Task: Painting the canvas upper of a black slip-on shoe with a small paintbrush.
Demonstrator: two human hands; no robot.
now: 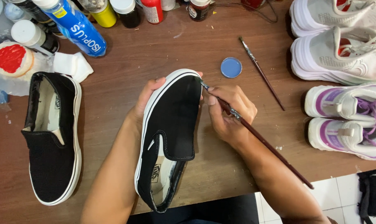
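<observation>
The left hand (148,97) cups the toe of a black slip-on shoe (169,137), held tilted above the counter (154,49). Right of the shoe, the right hand (229,114) pinches a long paintbrush (258,137), bristles touching the shoe's toe edge.

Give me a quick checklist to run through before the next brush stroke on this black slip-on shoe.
1. Left hand steadies the black slip-on shoe: ok.
2. Right hand grips the paintbrush: ok.
3. Brush tip meets the shoe's toe edge: ok.
4. Paint on the bristles: cannot tell.
5. Blue paint lid close by on the table: ok.
6. Spare brush lies apart from the shoe: ok.
</observation>
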